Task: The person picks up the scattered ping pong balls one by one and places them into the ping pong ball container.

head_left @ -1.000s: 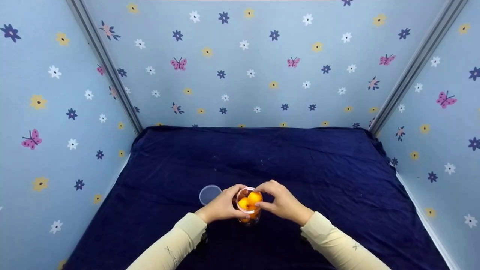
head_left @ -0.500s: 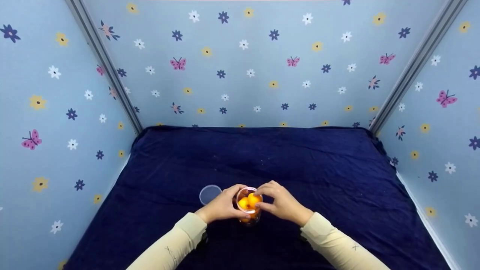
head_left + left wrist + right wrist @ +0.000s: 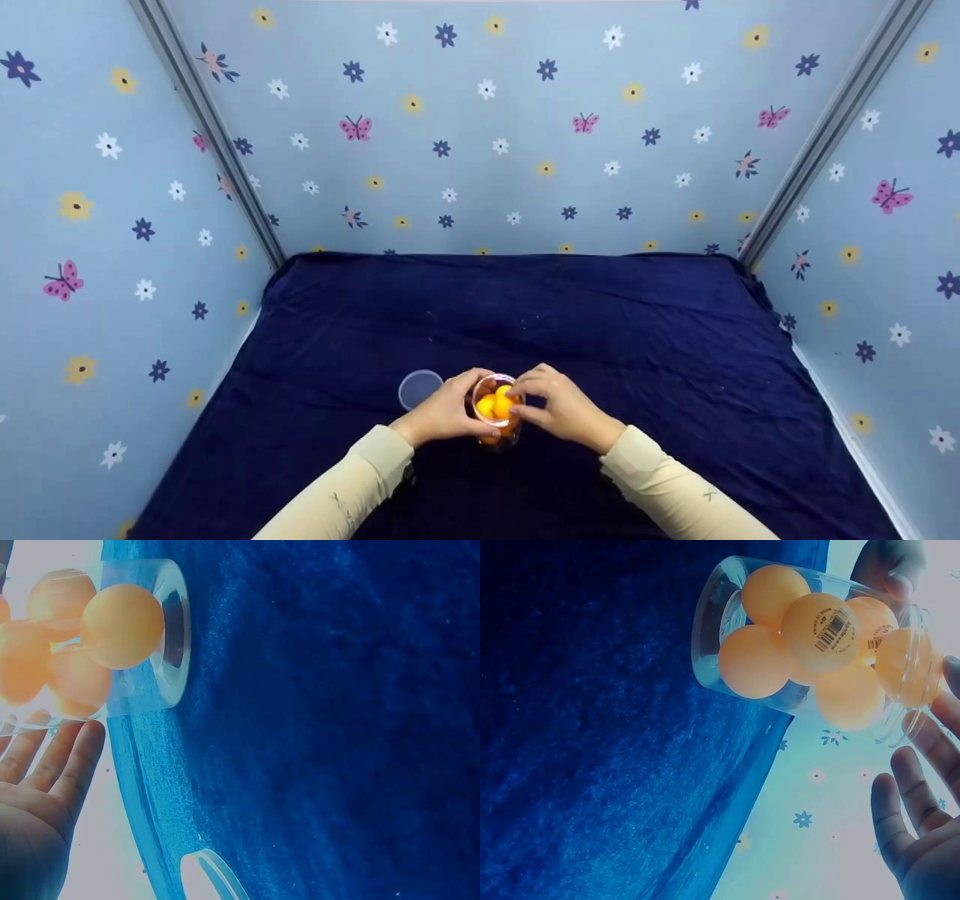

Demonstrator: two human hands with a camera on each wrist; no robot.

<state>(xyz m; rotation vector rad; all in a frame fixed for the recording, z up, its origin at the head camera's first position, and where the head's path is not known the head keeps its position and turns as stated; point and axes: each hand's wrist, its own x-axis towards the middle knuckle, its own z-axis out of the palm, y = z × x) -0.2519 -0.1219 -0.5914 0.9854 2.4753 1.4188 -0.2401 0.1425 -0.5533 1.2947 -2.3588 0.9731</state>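
Observation:
A clear plastic jar (image 3: 501, 433) full of orange ping-pong balls stands without its lid near the front of the table. My left hand (image 3: 446, 409) grips it round the side, thumb toward me and fingers on the far side. At the jar's mouth, my right hand (image 3: 566, 405) pinches the topmost ping-pong ball (image 3: 505, 405) between thumb and fingertips. In the right wrist view this ball (image 3: 906, 667) sits within the threaded neck, while several others (image 3: 821, 631), some printed with barcodes, lie below it. The left wrist view shows left fingers (image 3: 79, 765) along the jar wall (image 3: 142, 694).
A round translucent lid (image 3: 421, 390) lies on the cloth just left of the jar, partly behind the left hand. Dark blue cloth (image 3: 600, 322) covers the table. Flower-patterned walls (image 3: 487, 135) enclose it at the back and both sides.
The pinched ball has shifted slightly left in the jar's mouth, and the right fingertips have followed it. The left hand, jar and lid keep their places.

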